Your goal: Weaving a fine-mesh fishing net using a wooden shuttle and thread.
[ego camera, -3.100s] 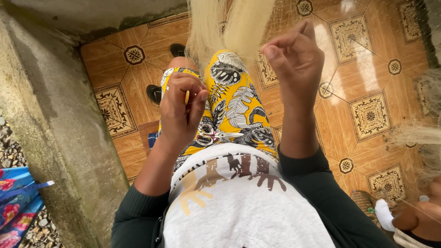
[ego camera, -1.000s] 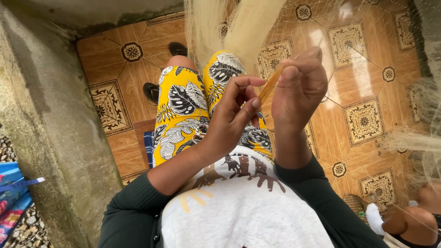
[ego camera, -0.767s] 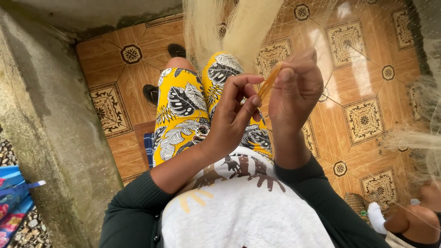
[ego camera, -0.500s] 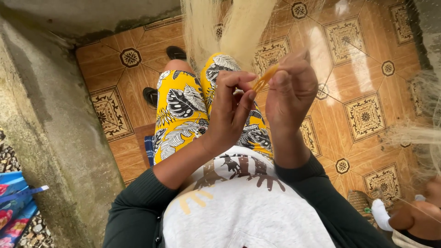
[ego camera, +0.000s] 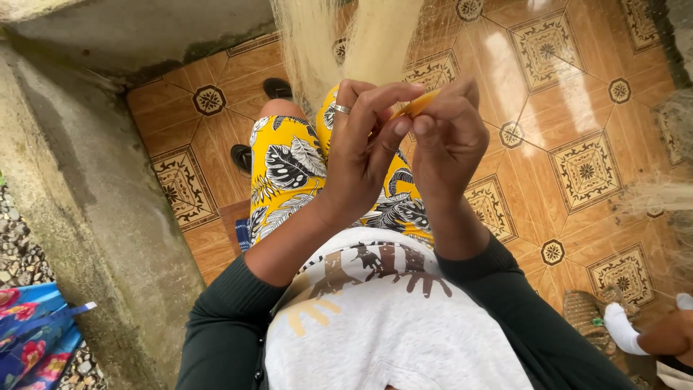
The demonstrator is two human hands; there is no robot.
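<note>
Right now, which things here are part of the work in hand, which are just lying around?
In use:
left hand
right hand
orange netting tool, pinched between both hands
pale fishing net

Lying about:
black sandals
floral cloth
woven basket
concrete wall

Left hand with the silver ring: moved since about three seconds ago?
Yes. The left hand has swung right, from over the yellow leaf-print trousers to meet the right hand at the small orange tool.

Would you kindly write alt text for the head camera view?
Two hands meet over a lap: the left hand and right hand pinch a small orange tool amid pale netting, above yellow leaf-print shorts and a patterned tile floor.
</note>
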